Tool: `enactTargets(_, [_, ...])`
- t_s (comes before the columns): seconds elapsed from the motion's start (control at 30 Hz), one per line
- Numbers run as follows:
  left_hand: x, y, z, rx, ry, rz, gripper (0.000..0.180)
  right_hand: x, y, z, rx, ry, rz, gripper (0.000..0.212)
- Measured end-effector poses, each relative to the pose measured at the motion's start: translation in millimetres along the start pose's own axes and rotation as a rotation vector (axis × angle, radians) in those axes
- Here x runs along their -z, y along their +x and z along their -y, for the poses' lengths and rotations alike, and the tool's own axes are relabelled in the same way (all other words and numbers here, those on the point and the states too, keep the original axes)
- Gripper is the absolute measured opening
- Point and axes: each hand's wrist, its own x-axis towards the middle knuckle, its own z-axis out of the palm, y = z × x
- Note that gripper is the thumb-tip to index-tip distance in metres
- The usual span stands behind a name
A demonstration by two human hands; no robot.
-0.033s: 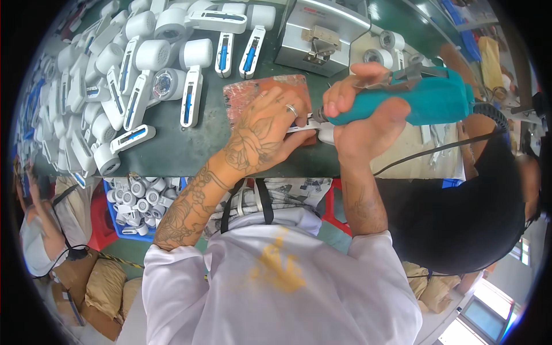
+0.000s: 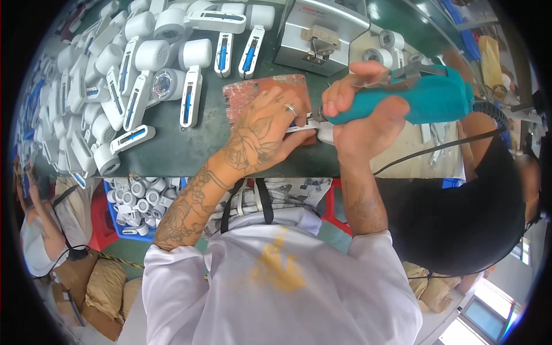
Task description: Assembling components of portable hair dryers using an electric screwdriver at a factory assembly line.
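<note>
Dark green workbench (image 2: 190, 156); left hand (image 2: 265, 127) grips a white part (image 2: 309, 125), mostly hidden; right hand (image 2: 365, 133) clasps a teal power driver (image 2: 422, 99), its tip indistinct.

Dark green bench top (image 2: 192, 152), bare strip along the near edge. Left side: big heap of white handled units (image 2: 108, 60), round heads, blue strips in the handles, piled over each other. Two upright-lying handles (image 2: 251, 54) near a silver metal box (image 2: 296, 49) at the back. Worn red block (image 2: 234, 103) mid-bench, partly covered. Right: pale tan sheet (image 2: 411, 158), thin metallic strips (image 2: 440, 155) on it; white round parts (image 2: 376, 56) farther back.
</note>
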Motion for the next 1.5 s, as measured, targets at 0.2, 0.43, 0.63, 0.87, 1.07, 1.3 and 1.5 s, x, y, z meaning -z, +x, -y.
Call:
enactTargets(0.2, [0.6, 1.1, 2.1, 0.033, -0.084, 0.031, 0.028, 0.8, -0.7, -1.5, 0.014, -0.007, 0.01, 0.09])
enactTargets(0.43, [-1.0, 0.5, -4.9, 0.16, -0.165, 0.024, 0.028, 3.1, -0.9, -2.2, 0.019, 0.016, 0.034, 0.089])
enactTargets(0.63, [-4.0, 0.8, -8.8, 0.097, 0.027, -0.046, 0.029, 2.1, -0.5, -0.9, 0.03, 0.006, 0.04, 0.089])
enactTargets(0.87, [11.9, 12.1, 0.4, 0.172, 0.045, 0.073, 0.033, -1.1, 31.0, -1.3, 0.114, -0.008, -0.013, 0.082])
enactTargets(1.07, [11.6, 8.5, 9.5, 0.061, 0.141, 0.023, 0.038, -8.1, 90.9, -16.9, 0.21, -0.134, -0.08, 0.065])
enactTargets(1.3, [9.3, 6.5, 10.8, 0.059, 0.126, 0.047, 0.037, -6.6, 102.2, -35.4, 0.256, -0.245, 0.036, 0.054])
enactTargets(1.5, [9.8, 6.1, 10.8, 0.114, 0.118, 0.06, 0.038, -7.3, 98.9, -37.7, 0.245, -0.26, 0.087, 0.049])
